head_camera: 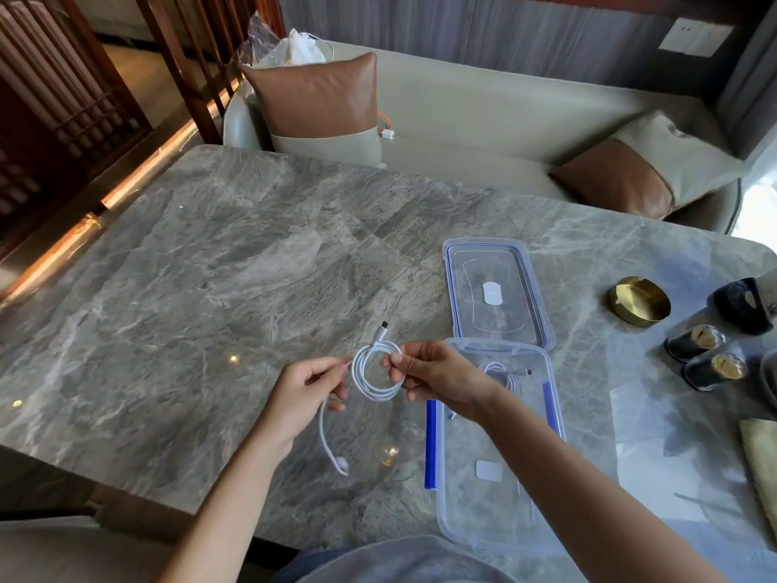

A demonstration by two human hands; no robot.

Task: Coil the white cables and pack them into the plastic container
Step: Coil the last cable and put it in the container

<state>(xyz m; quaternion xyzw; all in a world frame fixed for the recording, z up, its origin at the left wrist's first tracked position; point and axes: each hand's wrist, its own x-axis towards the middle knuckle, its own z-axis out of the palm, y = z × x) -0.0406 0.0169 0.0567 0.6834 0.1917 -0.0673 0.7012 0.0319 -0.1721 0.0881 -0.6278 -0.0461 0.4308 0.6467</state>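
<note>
Above the marble table, a white cable [370, 372] is wound into a small round coil. My right hand [429, 374] pinches the coil at its right side, and a plug end sticks up from the top of the loops. My left hand [307, 393] grips the loose tail, which hangs down to a white plug near the table. To the right lies the clear plastic container [496, 511] with blue clips, open, with another coiled white cable [504, 372] in its far end, partly hidden by my right wrist.
The container's clear lid [525, 263] lies flat just beyond it. At the right edge stand a brass ashtray [639, 300], a black holder [742, 305], two small dark jars [706, 357] and a folded cloth [763, 460]. A sofa with cushions [319, 103] lies behind the table.
</note>
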